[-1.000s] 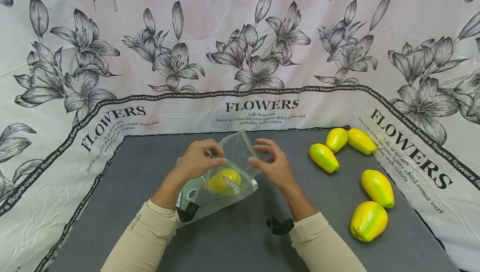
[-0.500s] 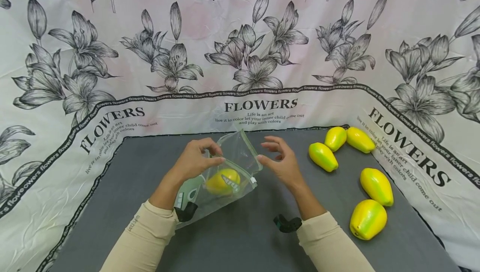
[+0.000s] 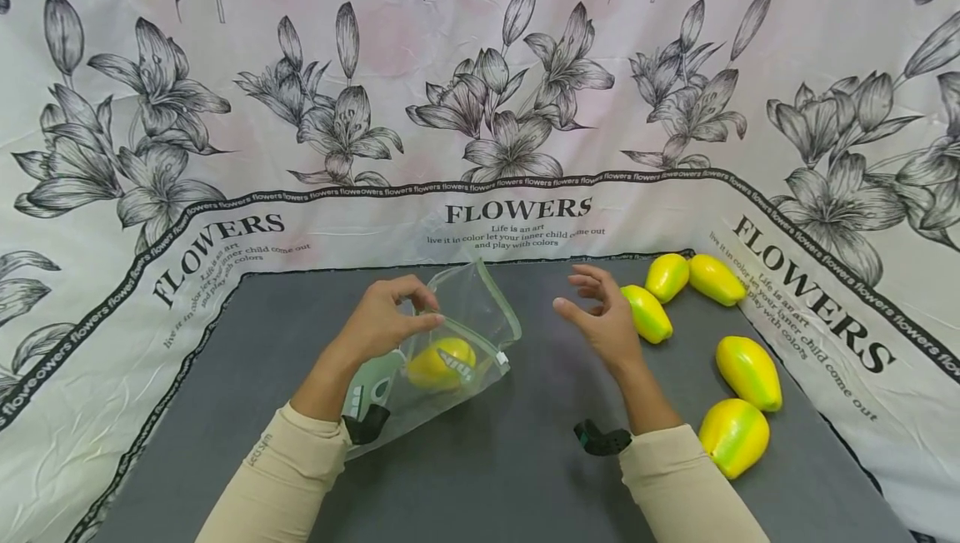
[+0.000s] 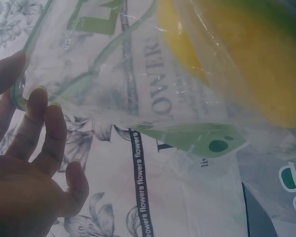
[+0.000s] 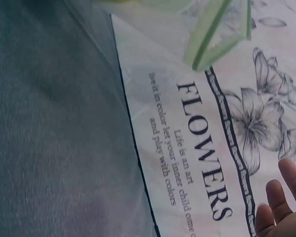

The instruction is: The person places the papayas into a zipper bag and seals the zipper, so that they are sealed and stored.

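Observation:
In the head view my left hand (image 3: pixel 390 320) pinches the rim of a clear zip bag (image 3: pixel 472 393) with a green edge and a white slider (image 3: pixel 502 358). The bag's mouth gapes toward the right. Inside it lies one yellow-green mango-like fruit (image 3: pixel 435 362), seen through the plastic. The left wrist view shows thumb and fingers (image 4: pixel 37 106) meeting on the green rim, with the fruit (image 4: pixel 256 59) beyond. My right hand (image 3: pixel 603 318) is apart from the bag, fingers loosely bent and holding nothing. It is nearest to a similar fruit (image 3: pixel 649 315), partly behind it.
Several more yellow-green fruits stand on the right of the grey table (image 3: pixel 540 476), among them a back pair (image 3: pixel 667 277) and a front one (image 3: pixel 738 435) partly behind the right sleeve (image 3: pixel 682 476). A flower-printed cloth (image 3: pixel 517 235) borders the table at back and sides.
My right hand has come away from the bag's rim and moved right toward the fruits. The left hand keeps its pinch on the bag, which stays nearly in place.

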`<state>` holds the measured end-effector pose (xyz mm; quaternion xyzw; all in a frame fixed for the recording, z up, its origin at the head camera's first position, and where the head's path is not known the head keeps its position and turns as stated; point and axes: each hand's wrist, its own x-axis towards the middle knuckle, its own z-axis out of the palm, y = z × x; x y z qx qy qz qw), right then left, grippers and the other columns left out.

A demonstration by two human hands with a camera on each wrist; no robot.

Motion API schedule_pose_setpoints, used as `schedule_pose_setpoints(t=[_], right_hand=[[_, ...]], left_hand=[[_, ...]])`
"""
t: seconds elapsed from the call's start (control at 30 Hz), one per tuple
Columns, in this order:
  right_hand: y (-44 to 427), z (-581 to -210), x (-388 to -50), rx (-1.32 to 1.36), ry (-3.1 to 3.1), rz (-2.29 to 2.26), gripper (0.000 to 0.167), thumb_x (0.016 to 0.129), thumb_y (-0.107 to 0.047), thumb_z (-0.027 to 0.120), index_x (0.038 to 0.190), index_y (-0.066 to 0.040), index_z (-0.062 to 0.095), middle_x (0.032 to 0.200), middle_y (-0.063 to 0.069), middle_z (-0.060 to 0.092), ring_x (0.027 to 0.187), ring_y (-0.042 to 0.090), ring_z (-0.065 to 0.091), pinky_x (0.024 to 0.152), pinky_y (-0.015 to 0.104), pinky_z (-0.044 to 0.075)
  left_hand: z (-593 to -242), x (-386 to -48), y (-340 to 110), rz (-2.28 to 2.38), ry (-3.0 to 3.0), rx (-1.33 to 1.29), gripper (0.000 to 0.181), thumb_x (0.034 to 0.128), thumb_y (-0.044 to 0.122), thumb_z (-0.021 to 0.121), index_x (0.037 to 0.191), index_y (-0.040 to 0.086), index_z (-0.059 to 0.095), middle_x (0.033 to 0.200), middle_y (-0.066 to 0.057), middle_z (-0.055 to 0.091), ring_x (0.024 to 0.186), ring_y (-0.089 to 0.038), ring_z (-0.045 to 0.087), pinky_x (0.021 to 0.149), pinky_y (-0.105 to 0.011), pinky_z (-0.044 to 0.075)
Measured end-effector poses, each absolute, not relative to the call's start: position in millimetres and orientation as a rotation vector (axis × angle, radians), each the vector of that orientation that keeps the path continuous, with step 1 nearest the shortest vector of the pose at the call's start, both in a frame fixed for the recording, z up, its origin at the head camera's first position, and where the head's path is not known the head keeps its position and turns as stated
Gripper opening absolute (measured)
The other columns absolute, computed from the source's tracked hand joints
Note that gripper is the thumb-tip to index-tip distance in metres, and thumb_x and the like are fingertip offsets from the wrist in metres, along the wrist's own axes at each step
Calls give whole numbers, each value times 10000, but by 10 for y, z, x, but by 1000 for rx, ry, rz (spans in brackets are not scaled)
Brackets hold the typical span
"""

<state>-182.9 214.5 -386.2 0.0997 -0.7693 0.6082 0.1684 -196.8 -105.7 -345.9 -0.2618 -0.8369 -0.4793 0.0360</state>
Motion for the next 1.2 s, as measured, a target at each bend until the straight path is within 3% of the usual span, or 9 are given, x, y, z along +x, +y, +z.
schedule_pose_setpoints(t=[0.23, 0.6, 0.87, 1.2], right_hand=[[2297, -3851, -1787, 215, -2196, 1702, 553, 871, -133, 733, 1356, -48, 482, 1295, 207, 501, 1132, 299, 432, 883, 479, 329], [2602, -4129, -1970, -7, -2220, 1565, 626, 836, -299, 774, 1388, -193, 498, 1383, 60, 424, 1192, 303, 377, 867, 428, 346], [2814, -4216, -2072, -192, -2140, 1590, 662, 835, -285, 771, 1419, -216, 466, 1446, 85, 306, 1275, 326, 299, 981, 548, 291], [3040, -4419, -2164, -410, -2113, 1598, 717, 839, -339, 749, 1456, -219, 404, 1489, 122, 231, 1275, 358, 281, 977, 515, 292]], left_hand=[[-3510, -2007, -1071, -1437, -2560, -850, 94, 829, 154, 779, 840, 166, 687, 857, 40, 599, 842, -209, 529, 868, -493, 360], [-3504, -1988, -1066, -1456, -2541, -865, 86, 828, 139, 777, 845, 141, 692, 852, 37, 595, 843, -223, 528, 847, -475, 358], [-3500, -1980, -1086, -1448, -2553, -844, 101, 822, 141, 785, 836, 164, 687, 850, 30, 593, 846, -234, 530, 845, -469, 364], [-3521, -1987, -1095, -1470, -2551, -825, 105, 821, 146, 789, 849, 145, 688, 866, 20, 596, 870, -282, 527, 849, -465, 369]])
